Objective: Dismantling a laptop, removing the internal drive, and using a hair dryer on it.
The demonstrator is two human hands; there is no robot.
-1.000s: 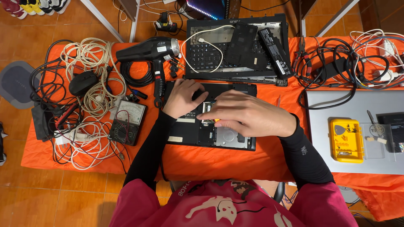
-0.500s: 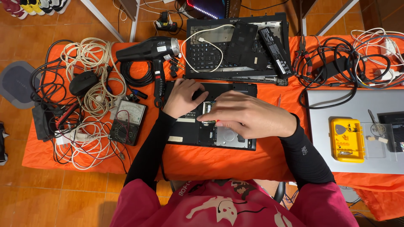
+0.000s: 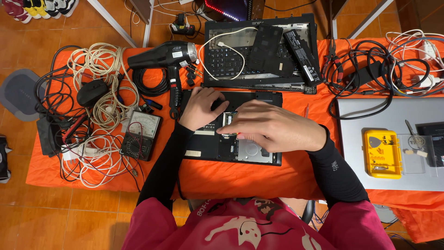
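Observation:
An opened black laptop base (image 3: 208,146) lies underside up on the orange tablecloth (image 3: 240,178). Its green memory module (image 3: 229,119) and round silver hard drive (image 3: 252,150) are exposed. My left hand (image 3: 201,109) rests flat on the base's upper left part, fingers spread toward the middle. My right hand (image 3: 273,127) reaches in from the right and covers the centre. Its fingers are pinched together over the memory slot, and a small red-tipped tool (image 3: 239,136) peeks out beneath them. What the fingertips touch is hidden.
A black hair dryer (image 3: 162,58), a multimeter (image 3: 141,135) and coiled cables (image 3: 99,69) lie to the left. A second dismantled laptop (image 3: 231,60) sits behind. To the right are a thin red screwdriver (image 3: 306,111), black cables (image 3: 365,69) and a silver laptop (image 3: 370,113) bearing a yellow tool case (image 3: 382,153).

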